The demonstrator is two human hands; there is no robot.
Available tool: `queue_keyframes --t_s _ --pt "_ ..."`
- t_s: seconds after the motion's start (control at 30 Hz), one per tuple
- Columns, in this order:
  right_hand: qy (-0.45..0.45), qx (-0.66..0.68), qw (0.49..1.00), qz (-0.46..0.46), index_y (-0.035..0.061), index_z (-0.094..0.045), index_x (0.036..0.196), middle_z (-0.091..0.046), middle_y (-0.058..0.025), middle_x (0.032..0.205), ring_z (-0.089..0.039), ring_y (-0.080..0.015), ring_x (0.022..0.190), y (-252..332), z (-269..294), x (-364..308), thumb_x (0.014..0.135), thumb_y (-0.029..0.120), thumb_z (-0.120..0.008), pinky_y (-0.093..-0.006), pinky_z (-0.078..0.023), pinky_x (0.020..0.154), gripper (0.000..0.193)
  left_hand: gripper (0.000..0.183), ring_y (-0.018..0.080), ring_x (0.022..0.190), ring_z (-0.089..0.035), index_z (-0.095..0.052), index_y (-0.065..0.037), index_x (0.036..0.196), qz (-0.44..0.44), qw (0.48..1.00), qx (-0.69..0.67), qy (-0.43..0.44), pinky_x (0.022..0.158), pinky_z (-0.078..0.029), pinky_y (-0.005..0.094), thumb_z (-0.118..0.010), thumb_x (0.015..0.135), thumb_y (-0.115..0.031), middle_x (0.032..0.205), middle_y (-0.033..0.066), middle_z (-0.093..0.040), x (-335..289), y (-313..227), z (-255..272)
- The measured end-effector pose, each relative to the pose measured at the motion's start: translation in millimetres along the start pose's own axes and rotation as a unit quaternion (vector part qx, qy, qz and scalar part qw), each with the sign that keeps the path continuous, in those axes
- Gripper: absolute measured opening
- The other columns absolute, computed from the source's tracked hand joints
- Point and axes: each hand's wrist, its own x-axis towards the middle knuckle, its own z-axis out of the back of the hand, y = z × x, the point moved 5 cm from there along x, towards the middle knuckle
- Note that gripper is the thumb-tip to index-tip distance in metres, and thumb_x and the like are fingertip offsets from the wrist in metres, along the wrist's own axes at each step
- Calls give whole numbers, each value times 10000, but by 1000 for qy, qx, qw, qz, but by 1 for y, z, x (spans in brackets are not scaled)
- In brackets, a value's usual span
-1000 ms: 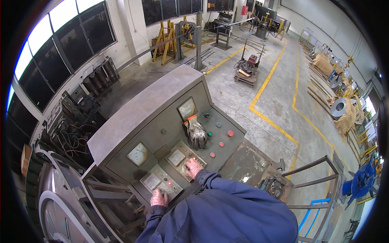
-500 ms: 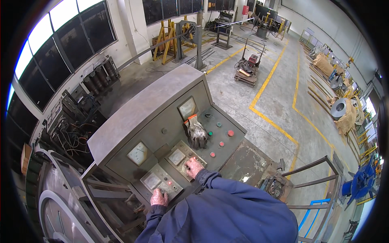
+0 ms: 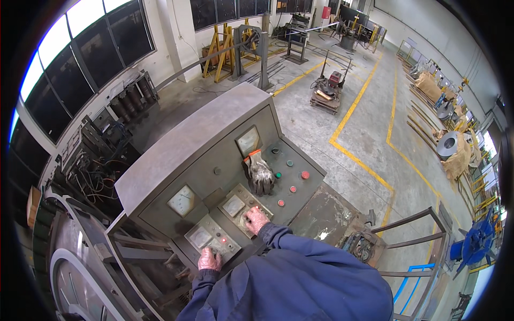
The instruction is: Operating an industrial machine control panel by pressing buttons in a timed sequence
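Observation:
A grey control console (image 3: 193, 144) stands in front of me, with two small metered control boxes on its sloping face. My left hand (image 3: 209, 260), in what looks like a thin clear glove, has its fingers curled at a dark knob (image 3: 214, 250) on the lower edge of the left control box (image 3: 201, 237). Gloved alike, my right hand (image 3: 256, 220) is closed at the right control box (image 3: 234, 206); its fingers mostly hide the knob there. Above my right hand lies a pair of soiled work gloves (image 3: 260, 174) with orange cuffs.
Red and green push buttons (image 3: 293, 189) sit right of the work gloves. Dial gauges (image 3: 182, 201) are set in the upright panel. A metal railing (image 3: 412, 243) stands at my right. On the floor beyond are a wheeled cart (image 3: 326, 92) and wrapped coils (image 3: 455, 152).
The view has shifted very slightly. Both hands stay at the same control boxes, with no clear movement of the fingers.

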Motion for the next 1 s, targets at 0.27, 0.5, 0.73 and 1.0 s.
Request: queue_keyframes --t_s 0.27,0.5,0.73,1.0 --pt "-14 -20 998 53 62 -635 1059 -566 -197 1040 -578 -390 978 -5 -16 4 773 143 -661 -472 -494 853 298 337 422 867 -639 -498 -23 1016 -20 1000 -7 6 757 -526 507 -657 858 -275 953 225 -603 -1 8 3" --pt "-5 -51 996 71 74 -671 998 -593 -142 939 -598 -295 851 -4 -17 2 742 120 -693 -414 -518 764 261 232 377 769 -591 -484 -58 957 15 996 -92 8 688 -507 462 -603 880 -242 826 158 -553 -8 37 -31" --pt "-34 -72 994 72 65 -708 1013 -610 -102 896 -622 -197 687 -12 -20 5 774 107 -756 -336 -539 661 247 256 411 860 -649 -497 -33 997 21 996 -91 1 743 -540 495 -630 834 -178 904 181 -594 -7 23 -10" --pt "11 -54 999 -2 50 -693 1036 -634 -118 967 -665 -231 752 -20 -23 7 778 130 -760 -358 -557 708 278 206 437 971 -649 -527 -17 1031 27 994 -99 48 823 -539 500 -501 911 -183 1015 250 -635 -6 20 9"
